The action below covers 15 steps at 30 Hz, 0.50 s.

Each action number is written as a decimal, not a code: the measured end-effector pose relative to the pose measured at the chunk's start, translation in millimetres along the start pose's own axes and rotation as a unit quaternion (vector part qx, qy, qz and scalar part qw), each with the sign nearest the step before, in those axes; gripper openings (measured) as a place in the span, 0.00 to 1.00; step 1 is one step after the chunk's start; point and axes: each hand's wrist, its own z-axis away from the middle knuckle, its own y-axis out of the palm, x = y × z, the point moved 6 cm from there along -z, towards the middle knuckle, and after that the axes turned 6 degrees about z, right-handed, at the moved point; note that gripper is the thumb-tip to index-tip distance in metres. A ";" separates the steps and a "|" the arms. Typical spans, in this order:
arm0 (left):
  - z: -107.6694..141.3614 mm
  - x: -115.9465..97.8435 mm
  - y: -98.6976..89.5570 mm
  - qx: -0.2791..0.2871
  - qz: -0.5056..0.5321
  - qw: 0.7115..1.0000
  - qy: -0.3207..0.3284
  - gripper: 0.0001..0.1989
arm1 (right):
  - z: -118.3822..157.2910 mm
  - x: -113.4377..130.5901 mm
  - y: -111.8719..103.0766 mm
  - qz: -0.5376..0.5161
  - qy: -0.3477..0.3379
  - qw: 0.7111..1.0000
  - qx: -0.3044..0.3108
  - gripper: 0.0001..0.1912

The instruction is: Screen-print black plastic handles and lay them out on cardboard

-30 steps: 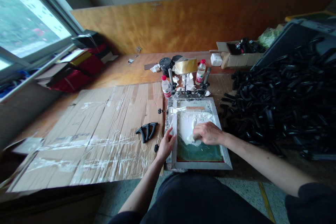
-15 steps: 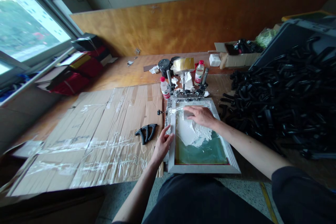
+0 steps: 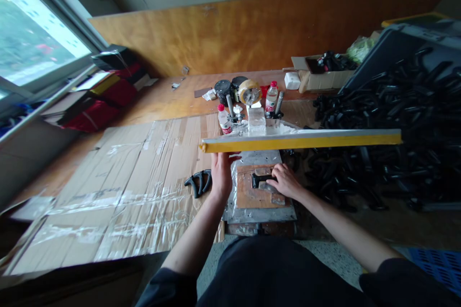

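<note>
The screen printing frame (image 3: 306,142) is tilted up, with its yellow and silver edge facing me. My left hand (image 3: 222,175) grips its left part from below; the fingertips are partly hidden behind the edge. Beneath the frame, a wooden jig block (image 3: 245,199) sits on a metal base plate (image 3: 264,214). On that block lies a black plastic handle-like part (image 3: 260,180), and my right hand (image 3: 286,181) has its fingers closed around the right end of it. Several similar black curved parts (image 3: 199,182) lie on the cardboard to the left.
A big heap of black parts (image 3: 374,153) fills the right side. Behind the frame stand two bottles with red caps (image 3: 271,98), a tape roll (image 3: 249,92) and dark tubs (image 3: 224,91). Flattened cardboard (image 3: 144,177) covers the left of the table.
The frame, flat before, has swung up at its near side. My left hand moved from beside it to its edge. My right hand left the white block on the mesh and holds the black part.
</note>
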 end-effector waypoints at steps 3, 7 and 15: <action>52.9 68.0 1.5 0.079 -0.051 0.969 -0.229 0.31 | 11.3 45.3 10.2 0.058 0.035 0.997 0.030 0.08; 108.1 123.4 -12.7 0.065 -0.004 0.925 -0.375 0.30 | 22.1 96.9 -5.1 -0.002 -0.051 0.999 -0.009 0.05; 29.0 85.2 -208.9 -0.203 -0.237 0.920 -0.237 0.20 | 6.1 -96.4 -31.5 0.071 0.194 0.976 0.068 0.19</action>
